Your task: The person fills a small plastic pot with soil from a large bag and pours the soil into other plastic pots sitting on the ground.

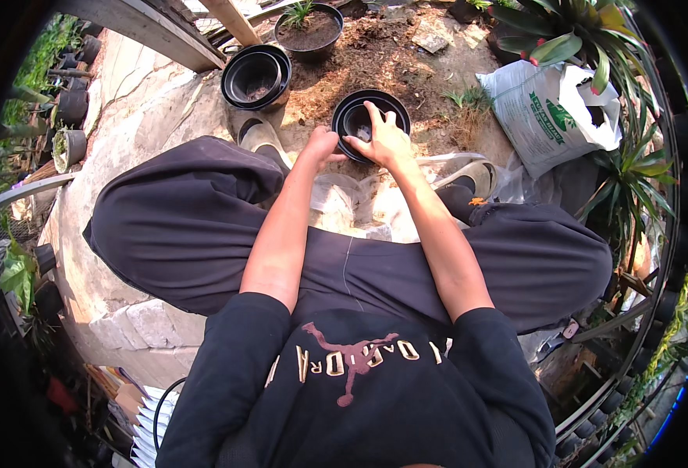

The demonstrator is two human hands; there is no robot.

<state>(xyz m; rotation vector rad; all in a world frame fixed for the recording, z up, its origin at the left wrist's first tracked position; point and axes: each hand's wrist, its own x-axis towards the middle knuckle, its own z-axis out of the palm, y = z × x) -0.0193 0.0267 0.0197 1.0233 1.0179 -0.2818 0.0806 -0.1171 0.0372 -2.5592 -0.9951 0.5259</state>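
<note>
A set of nested black plastic plant pots (403, 111) stands upright on the ground between my feet. Its inner pot holds a little pale material that I cannot make out. At the near left side of the rim, my left hand (322, 147) has its fingers and thumb on the outer pot. My right hand (386, 138) spreads over the mouth from the right, thumb and index finger at the inner pot's rim. Whether those fingers grip it is unclear. Just beyond, to the left, a second stack of black pots (235, 99) has some soil in it.
A wide black pot (314, 50) holds soil and a small spiky plant. To the right leans a white printed sack (531, 117), torn open, beside bromeliads (557, 50). A grassy tuft (469, 102) lies near loose soil (373, 58). A wooden beam (150, 35) crosses the upper left.
</note>
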